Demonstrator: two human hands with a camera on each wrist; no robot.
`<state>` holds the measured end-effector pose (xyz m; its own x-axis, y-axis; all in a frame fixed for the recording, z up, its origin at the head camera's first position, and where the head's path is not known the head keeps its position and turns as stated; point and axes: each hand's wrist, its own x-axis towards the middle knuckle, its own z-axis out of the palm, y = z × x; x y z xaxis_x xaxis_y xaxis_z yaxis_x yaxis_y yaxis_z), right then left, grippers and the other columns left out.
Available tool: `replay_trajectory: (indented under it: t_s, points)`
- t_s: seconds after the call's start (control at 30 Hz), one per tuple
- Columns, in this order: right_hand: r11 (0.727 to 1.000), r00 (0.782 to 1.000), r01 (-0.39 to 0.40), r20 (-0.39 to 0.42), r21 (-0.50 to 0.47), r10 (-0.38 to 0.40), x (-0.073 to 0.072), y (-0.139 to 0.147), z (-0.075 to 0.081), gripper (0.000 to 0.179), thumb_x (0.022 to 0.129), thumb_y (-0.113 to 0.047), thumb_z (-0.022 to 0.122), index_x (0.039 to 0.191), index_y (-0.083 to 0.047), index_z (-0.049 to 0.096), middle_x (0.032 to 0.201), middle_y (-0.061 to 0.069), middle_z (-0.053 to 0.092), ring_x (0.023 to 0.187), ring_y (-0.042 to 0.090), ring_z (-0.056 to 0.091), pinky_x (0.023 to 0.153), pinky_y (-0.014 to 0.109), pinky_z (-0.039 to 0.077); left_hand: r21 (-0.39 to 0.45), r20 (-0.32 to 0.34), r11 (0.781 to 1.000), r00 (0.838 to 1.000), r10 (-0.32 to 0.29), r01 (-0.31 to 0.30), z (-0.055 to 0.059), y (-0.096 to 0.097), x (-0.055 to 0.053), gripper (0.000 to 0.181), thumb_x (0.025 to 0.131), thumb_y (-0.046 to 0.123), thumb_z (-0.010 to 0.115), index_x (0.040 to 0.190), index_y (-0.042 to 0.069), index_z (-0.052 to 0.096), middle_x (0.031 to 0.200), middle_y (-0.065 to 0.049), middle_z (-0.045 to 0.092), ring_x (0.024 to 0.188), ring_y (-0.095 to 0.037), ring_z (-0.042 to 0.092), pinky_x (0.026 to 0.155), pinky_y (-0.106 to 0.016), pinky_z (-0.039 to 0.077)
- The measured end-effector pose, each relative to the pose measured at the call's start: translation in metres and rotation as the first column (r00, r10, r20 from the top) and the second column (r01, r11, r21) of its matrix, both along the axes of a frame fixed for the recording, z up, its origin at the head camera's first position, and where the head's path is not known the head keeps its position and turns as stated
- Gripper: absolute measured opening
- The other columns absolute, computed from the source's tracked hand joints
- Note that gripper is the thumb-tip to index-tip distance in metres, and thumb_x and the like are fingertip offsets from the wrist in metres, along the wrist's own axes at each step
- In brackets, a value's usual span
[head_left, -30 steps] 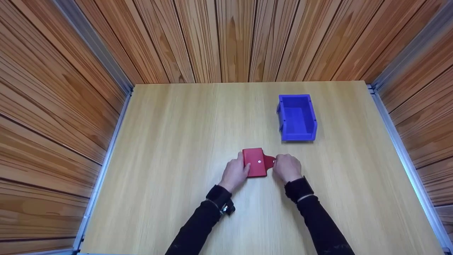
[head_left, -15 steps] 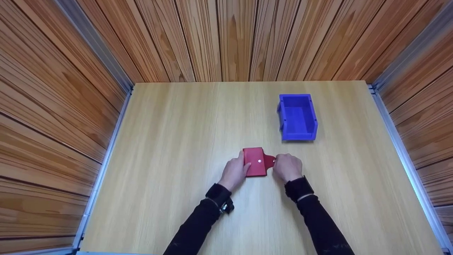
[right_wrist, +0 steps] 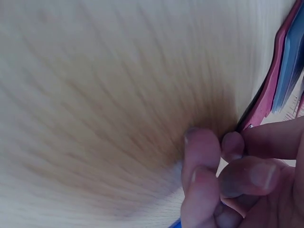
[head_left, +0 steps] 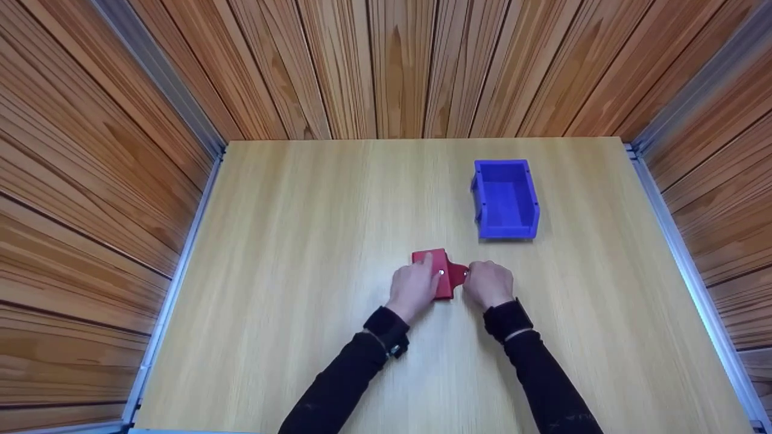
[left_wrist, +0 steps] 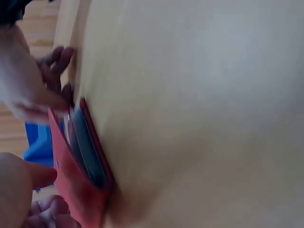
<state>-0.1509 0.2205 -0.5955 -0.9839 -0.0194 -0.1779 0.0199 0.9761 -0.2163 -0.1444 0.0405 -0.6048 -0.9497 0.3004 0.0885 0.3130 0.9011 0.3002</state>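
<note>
A red card holder [head_left: 445,286] with a snap stud lies on the table in front of me. My left hand [head_left: 412,289] reaches over its front cover, fingertips on the red surface. At the right, my right hand [head_left: 490,284] pinches the end of the closure flap [head_left: 458,275] between thumb and finger. The left wrist view shows the card holder [left_wrist: 78,194] edge-on, its cover lifted a little from dark inner sleeves [left_wrist: 88,147]. Bluish clear sleeves [right_wrist: 289,57] also show between the covers in the right wrist view.
A blue plastic bin [head_left: 506,199] stands behind the right hand, its low front facing me. Wooden plank walls [head_left: 398,72] with metal rails [head_left: 175,271] enclose the pale wooden table [head_left: 289,241] at the back and both sides.
My left hand has shifted right from the card holder's left edge onto its front cover. The right hand keeps hold of the flap, almost still.
</note>
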Motion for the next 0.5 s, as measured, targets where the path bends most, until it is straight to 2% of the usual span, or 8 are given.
replay_trajectory:
  t_s: [0.07,0.2,0.3,0.5]
  points:
    - [1.000,1.000,0.000,0.008,-0.006,0.000,0.000,0.001,-0.001,0.018,0.088,-0.008,0.055,0.076,-0.005,0.069,0.080,0.020,0.072,0.075,0.040,0.069,0.063,0.053,0.053,-0.038,0.010,0.999,1.000,-0.019,0.019,0.001,0.010,0.000,0.040,0.102,0.040,0.063,0.121,0.006,0.060,0.075,-0.004,0.067,0.063,-0.024,0.067,0.056,-0.036,0.053]
    - [1.000,1.000,-0.004,-0.005,-0.020,0.004,0.001,0.004,0.000,0.020,0.090,-0.011,0.056,0.079,-0.004,0.071,0.082,0.021,0.073,0.075,0.041,0.069,0.064,0.054,0.053,-0.110,-0.005,0.994,1.000,-0.012,0.011,0.003,0.025,-0.001,0.049,0.098,0.049,0.064,0.124,0.007,0.058,0.076,-0.002,0.069,0.062,-0.021,0.067,0.053,-0.034,0.052]
    - [1.000,1.000,-0.003,-0.022,-0.024,0.003,0.002,0.004,0.000,0.020,0.090,-0.011,0.057,0.078,-0.004,0.071,0.081,0.021,0.072,0.075,0.041,0.070,0.064,0.055,0.053,-0.139,-0.026,0.990,1.000,-0.018,0.014,0.003,0.029,-0.002,0.050,0.096,0.048,0.065,0.124,0.007,0.057,0.078,-0.001,0.068,0.059,-0.019,0.065,0.051,-0.033,0.051]
    - [0.999,0.999,0.002,-0.040,-0.039,-0.003,0.002,0.003,-0.001,0.021,0.090,-0.013,0.058,0.075,-0.005,0.070,0.078,0.021,0.072,0.073,0.042,0.069,0.062,0.055,0.052,-0.134,-0.045,0.990,0.998,-0.041,0.035,0.003,0.027,-0.002,0.050,0.095,0.039,0.064,0.130,0.004,0.060,0.075,0.000,0.067,0.056,-0.017,0.061,0.049,-0.032,0.049]
